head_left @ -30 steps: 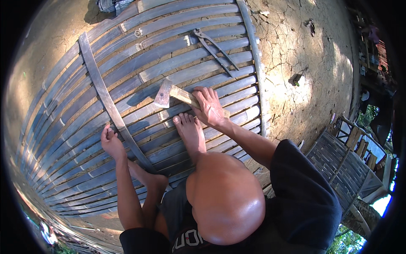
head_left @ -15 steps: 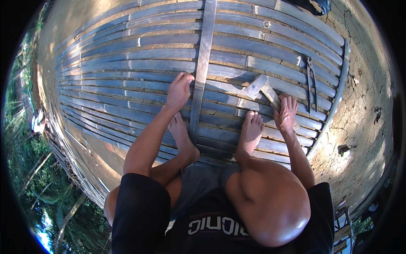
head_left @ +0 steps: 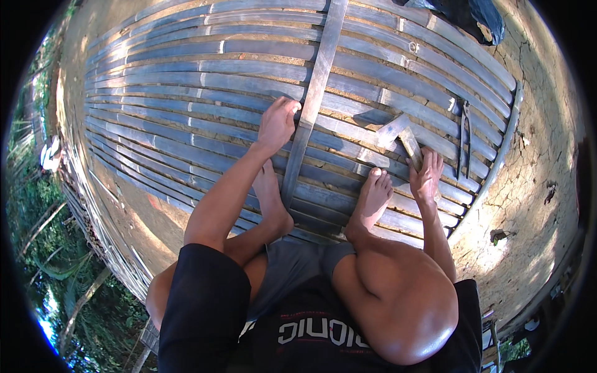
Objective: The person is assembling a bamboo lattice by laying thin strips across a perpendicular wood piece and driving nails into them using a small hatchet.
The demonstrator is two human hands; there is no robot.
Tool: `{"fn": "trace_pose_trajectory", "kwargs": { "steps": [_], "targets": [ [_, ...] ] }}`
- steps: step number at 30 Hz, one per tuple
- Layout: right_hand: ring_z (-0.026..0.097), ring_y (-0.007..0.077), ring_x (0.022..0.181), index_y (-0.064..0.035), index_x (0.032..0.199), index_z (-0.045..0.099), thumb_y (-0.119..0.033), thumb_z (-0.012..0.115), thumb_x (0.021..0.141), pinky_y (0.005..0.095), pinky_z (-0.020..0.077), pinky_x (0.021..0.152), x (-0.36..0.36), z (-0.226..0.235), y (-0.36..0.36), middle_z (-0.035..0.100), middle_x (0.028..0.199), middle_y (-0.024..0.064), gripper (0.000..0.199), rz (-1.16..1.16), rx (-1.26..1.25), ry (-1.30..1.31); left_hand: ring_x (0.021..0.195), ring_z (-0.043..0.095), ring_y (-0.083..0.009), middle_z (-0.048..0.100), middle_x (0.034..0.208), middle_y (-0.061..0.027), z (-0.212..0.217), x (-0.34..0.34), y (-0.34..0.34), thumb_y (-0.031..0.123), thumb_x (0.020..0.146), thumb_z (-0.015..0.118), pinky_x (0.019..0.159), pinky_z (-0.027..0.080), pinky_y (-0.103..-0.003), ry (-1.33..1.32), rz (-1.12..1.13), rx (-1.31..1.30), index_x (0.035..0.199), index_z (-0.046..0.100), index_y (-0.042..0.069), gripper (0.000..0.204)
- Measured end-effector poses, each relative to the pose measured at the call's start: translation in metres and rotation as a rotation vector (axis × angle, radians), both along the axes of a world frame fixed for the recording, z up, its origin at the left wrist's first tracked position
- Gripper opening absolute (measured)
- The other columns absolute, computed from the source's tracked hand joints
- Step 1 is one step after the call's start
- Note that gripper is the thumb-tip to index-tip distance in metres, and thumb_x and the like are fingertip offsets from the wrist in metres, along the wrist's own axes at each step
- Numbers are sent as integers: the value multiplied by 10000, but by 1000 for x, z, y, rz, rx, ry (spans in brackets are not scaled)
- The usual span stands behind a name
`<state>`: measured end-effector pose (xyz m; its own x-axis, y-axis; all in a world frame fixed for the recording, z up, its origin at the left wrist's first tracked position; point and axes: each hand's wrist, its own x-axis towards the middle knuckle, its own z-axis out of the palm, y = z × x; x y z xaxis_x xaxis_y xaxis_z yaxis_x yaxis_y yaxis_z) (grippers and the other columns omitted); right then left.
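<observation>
Right hand (head_left: 428,179) fingers being curled around wooden handle of hammer (head_left: 404,138), head being rested on bamboo panel (head_left: 186,93). Left hand (head_left: 277,122) being pressed palm-down, fingers bent over edge of cross strip (head_left: 314,99), not clenched. Hammer: pale wood handle, grey blocky head. Long axis being held diagonal, head pointing up-left, away from person. Pliers (head_left: 463,137) being left just beside right hand.
</observation>
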<state>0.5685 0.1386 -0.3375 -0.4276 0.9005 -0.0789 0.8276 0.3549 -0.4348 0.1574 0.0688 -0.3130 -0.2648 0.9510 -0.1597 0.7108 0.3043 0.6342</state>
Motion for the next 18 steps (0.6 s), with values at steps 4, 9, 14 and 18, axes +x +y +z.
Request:
{"fn": "trace_pose_trajectory", "kwargs": {
  "steps": [4,9,14,18],
  "targets": [
    [494,391,1145,-52,1230,529,-157,770,795,511,370,994,-4,2,0,560,1235,151,508,-12,13,6,935,623,-396,643,1029,-152,-3,-2,2,-20,897,536,791,506,-468,-21,39,-20,1072,653,48,221],
    [491,394,1144,-49,1224,532,-157,772,794,513,371,993,-6,10,1,561,1231,151,503,-18,22,4,772,645,-254,655,951,-107,-17,-9,-3,41,957,575,701,513,-361,-31,43,32,1071,681,36,156],
    [489,395,1143,-48,1220,534,-153,772,793,513,371,993,-6,11,2,561,1228,153,500,-31,40,0,763,621,-137,639,915,-55,3,-35,2,50,987,573,683,503,-297,-228,101,-31,1089,704,26,168],
    [487,398,1141,-45,1216,536,-146,773,791,513,372,991,-7,10,1,561,1224,155,497,-34,35,6,716,585,-162,635,892,-64,53,-72,5,44,973,589,664,475,-310,-56,-76,-103,1072,725,27,170]
  ]
}}
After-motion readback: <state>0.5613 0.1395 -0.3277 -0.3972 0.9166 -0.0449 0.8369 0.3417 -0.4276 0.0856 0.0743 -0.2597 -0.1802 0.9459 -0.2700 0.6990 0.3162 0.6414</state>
